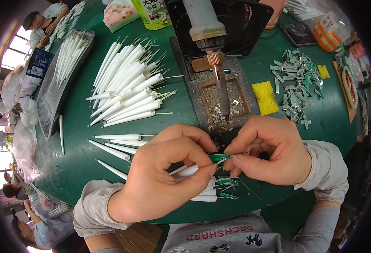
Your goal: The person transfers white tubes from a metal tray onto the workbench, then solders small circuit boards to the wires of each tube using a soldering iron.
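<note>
My left hand is closed around a white tapered plastic tube, its wide end pointing right. From that end, thin wires run toward a small green circuit board between my two hands. The fingers of my right hand pinch the right end of this board, close to the wires; the exact contact is partly hidden. Just beyond my fingertips, a soldering iron points down over a sponge tray with solder crumbs. Below my hands lie several white tubes with green boards at their ends.
A big heap of white tubes with wires lies to the left, beside a clear plastic tray of more tubes. Small boards are scattered at the right, near a yellow sponge. Other people sit along the left.
</note>
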`<act>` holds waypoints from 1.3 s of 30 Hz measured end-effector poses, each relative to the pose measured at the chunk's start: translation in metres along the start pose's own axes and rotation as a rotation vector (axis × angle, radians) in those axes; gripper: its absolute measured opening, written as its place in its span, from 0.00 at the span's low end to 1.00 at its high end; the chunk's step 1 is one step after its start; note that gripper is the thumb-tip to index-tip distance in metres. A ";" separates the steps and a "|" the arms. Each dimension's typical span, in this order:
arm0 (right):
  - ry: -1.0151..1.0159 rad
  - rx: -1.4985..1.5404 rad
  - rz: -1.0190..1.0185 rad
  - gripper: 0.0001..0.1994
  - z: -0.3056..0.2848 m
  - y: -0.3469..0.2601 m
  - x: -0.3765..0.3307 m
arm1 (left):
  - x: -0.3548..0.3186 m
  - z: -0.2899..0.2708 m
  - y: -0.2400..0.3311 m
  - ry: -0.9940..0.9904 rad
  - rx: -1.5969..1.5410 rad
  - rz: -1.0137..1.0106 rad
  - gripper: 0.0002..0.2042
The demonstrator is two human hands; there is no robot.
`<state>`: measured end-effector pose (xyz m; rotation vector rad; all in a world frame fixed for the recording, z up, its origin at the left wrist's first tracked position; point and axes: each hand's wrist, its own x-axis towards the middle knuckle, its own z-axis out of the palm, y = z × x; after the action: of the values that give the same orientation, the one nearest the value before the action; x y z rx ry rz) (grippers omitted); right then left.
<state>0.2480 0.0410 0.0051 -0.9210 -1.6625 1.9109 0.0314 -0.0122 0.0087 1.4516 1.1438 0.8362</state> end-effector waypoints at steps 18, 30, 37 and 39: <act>-0.217 0.282 0.224 0.11 -0.028 -0.011 0.022 | 0.012 0.000 0.002 0.070 -0.330 -0.114 0.03; -0.006 -0.227 -0.077 0.07 -0.013 -0.011 0.007 | 0.023 0.000 0.001 0.135 -0.349 -0.078 0.02; 0.058 -0.230 -0.131 0.06 -0.011 -0.007 0.008 | 0.024 0.002 -0.003 0.151 -0.346 -0.025 0.03; 0.059 -0.228 -0.135 0.07 -0.010 -0.008 0.008 | 0.024 0.002 -0.003 0.151 -0.358 -0.015 0.03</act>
<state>0.2492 0.0548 0.0106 -0.9151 -1.8845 1.6155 0.0398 0.0094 0.0034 1.0981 1.0501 1.0939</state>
